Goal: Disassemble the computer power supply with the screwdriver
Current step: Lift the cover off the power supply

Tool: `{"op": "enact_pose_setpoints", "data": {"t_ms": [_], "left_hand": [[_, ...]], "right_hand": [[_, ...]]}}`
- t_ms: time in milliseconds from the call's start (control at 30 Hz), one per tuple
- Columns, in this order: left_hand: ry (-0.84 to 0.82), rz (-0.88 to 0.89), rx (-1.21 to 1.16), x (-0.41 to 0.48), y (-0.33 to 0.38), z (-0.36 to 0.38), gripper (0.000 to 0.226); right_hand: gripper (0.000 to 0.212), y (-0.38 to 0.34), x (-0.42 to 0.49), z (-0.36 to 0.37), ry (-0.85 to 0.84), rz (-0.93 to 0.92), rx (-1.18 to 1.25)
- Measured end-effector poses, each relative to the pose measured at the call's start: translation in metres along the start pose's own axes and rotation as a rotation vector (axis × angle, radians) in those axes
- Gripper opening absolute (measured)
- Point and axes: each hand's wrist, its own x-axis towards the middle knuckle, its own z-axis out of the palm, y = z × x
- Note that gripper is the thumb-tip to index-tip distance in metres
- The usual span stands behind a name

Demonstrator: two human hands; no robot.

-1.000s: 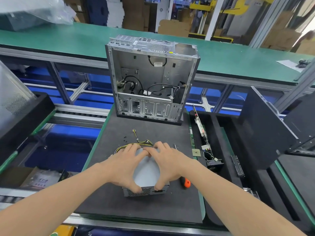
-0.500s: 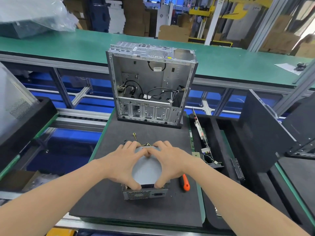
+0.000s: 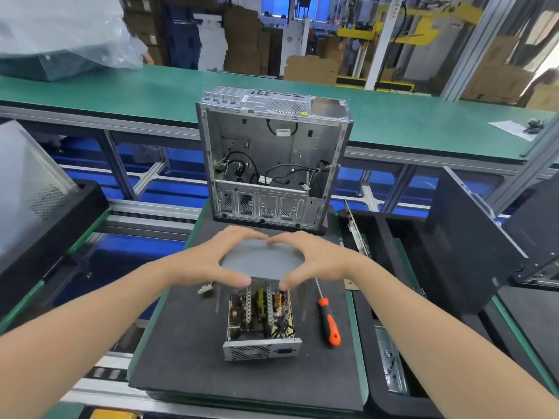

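Nearest to us, below both thumbs, the power supply (image 3: pixel 260 325) lies open on the black foam mat (image 3: pixel 181 358). Its perforated silver end plate faces us, and behind it we see a brown board crowded with finned heat sinks, coils and dark wires. Just right of the right thumb lies the screwdriver (image 3: pixel 329 323), apart from the supply, with its orange handle toward us and its thin shaft pointing away.

Above the board, the person's left hand (image 3: pixel 208 261) and right hand (image 3: pixel 320 258) hold the grey cover (image 3: pixel 261 261). Each thumb hooks the near edge, the fingers curl over the far edge, and the two sets of fingertips almost meet in the middle.

We make out the cover's side walls only as pale blurred streaks under the hands, so we cannot tell whether it is free of the base. The far half of the board is hidden beneath it. A small white connector (image 3: pixel 204 288) hangs below the left thumb.

Beyond the fingertips an open-sided computer case (image 3: pixel 272 158) stands upright at the mat's far edge, with black cables loose inside. Right of the right hand sits a black tray (image 3: pixel 393 297). Farther off runs a green bench (image 3: pixel 121 86), with a plastic-wrapped bulk (image 3: pixel 60 31) at the left and cardboard boxes (image 3: pixel 311 69) behind.
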Motion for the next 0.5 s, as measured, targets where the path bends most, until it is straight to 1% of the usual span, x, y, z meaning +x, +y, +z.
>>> {"op": "enact_pose_setpoints", "data": {"t_ms": [100, 200, 300, 333, 400, 467, 500], "left_hand": [[0.056, 0.04, -0.377, -0.002, 0.0, -0.003, 0.086], [0.101, 0.046, -0.601, -0.002, -0.005, -0.004, 0.087], [0.06, 0.073, -0.738, 0.001, -0.019, -0.009, 0.098], [0.07, 0.056, -0.73, 0.002, -0.023, -0.011, 0.1], [0.138, -0.039, -0.606, 0.006, -0.029, -0.015, 0.09], [0.207, -0.1, -0.394, 0.01, -0.034, -0.019, 0.081], [0.25, -0.108, -0.287, 0.014, -0.037, -0.021, 0.079]], "right_hand": [[0.082, 0.002, 0.001, -0.011, -0.01, 0.032, 0.252], [0.074, 0.008, 0.008, -0.012, 0.033, 0.079, 0.504], [0.068, 0.015, 0.017, -0.008, 0.092, 0.185, 0.844], [0.063, 0.016, 0.021, -0.006, 0.095, 0.199, 0.922], [0.055, 0.015, 0.032, -0.002, 0.119, 0.239, 1.071], [0.064, 0.013, 0.045, 0.0, 0.144, 0.317, 1.228], [0.067, 0.012, 0.051, 0.002, 0.129, 0.347, 1.298]]}}
